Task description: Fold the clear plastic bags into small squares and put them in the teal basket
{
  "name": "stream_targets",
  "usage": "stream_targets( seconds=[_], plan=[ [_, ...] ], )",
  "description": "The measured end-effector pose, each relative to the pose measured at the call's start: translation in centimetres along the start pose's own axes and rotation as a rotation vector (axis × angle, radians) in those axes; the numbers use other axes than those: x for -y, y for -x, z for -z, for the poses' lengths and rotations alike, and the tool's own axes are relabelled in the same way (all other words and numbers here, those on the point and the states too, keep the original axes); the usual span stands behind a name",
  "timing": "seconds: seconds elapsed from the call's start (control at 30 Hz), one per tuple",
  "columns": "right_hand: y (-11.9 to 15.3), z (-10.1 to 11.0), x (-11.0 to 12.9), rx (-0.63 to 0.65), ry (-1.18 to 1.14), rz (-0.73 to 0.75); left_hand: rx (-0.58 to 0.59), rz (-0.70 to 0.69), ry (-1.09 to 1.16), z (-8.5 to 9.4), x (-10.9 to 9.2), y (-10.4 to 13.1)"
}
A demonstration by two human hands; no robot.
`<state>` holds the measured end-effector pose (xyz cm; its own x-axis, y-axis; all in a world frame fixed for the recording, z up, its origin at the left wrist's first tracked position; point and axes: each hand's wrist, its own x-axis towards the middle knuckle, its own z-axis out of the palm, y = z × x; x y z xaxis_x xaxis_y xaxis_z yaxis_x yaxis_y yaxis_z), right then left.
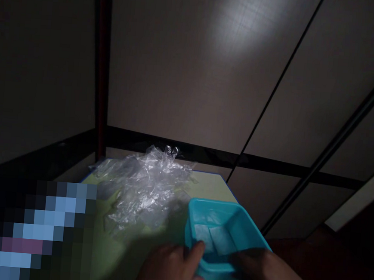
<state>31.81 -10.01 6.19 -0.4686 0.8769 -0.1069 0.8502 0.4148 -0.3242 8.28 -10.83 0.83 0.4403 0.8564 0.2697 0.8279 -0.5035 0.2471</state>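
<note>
A turquoise plastic basket (220, 205) stands at the right side of a pale green table. Inside, flat white packets (221, 239) lie on its bottom. My left hand (172, 268) grips the basket's near left rim, with one finger over the inside and another below on the outside. Over the near right corner reaches my right hand (255, 262), its fingers down inside the basket in dark shadow. Whether those fingers hold anything is hidden. Left of the basket, a crumpled heap of clear plastic bags (150, 189) lies on the table.
The pale green tabletop (209, 180) has a blue edge and stands against large brownish panels (186, 71) with black strips. A reddish-brown floor (294, 256) shows at the right. Pixelated blocks (37, 232) mask the lower left corner.
</note>
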Motion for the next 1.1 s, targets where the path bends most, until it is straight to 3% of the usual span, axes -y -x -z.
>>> stream_targets(
  seconds=[0.03, 0.17, 0.23, 0.33, 0.57, 0.8, 0.93, 1.1],
  plan=[
    [-0.3, 0.0, -0.4, -0.008, 0.022, 0.004, -0.008, 0.005, 0.071, 0.7, 1.3, -0.1],
    [-2.2, 0.9, -2.4, -0.114, 0.288, -0.048, -0.198, 0.279, 0.106, 3.2, 7.2, -0.8],
    [-3.9, 1.5, -3.6, -0.139, 0.356, -0.064, -0.194, 0.390, 0.038, 3.7, 9.6, -1.7],
    [-7.2, 2.2, -5.4, -0.170, 0.427, -0.082, -0.161, 0.434, -0.008, 3.0, 11.5, -3.1],
    [-13.8, 3.0, -8.5, -0.207, 0.511, -0.131, -0.148, 0.453, -0.104, -0.9, 11.3, -4.5],
    [-15.4, 2.8, -9.2, -0.314, 0.516, -0.092, -0.123, 0.486, -0.138, -2.3, 12.2, -4.1],
    [-14.4, 2.1, -7.4, -0.441, 0.482, -0.008, -0.126, 0.458, -0.088, -2.2, 12.5, -4.0],
    [-13.6, -1.1, -2.1, -0.531, 0.325, 0.107, -0.198, 0.385, 0.049, -1.9, 12.5, -4.0]
  ],
)
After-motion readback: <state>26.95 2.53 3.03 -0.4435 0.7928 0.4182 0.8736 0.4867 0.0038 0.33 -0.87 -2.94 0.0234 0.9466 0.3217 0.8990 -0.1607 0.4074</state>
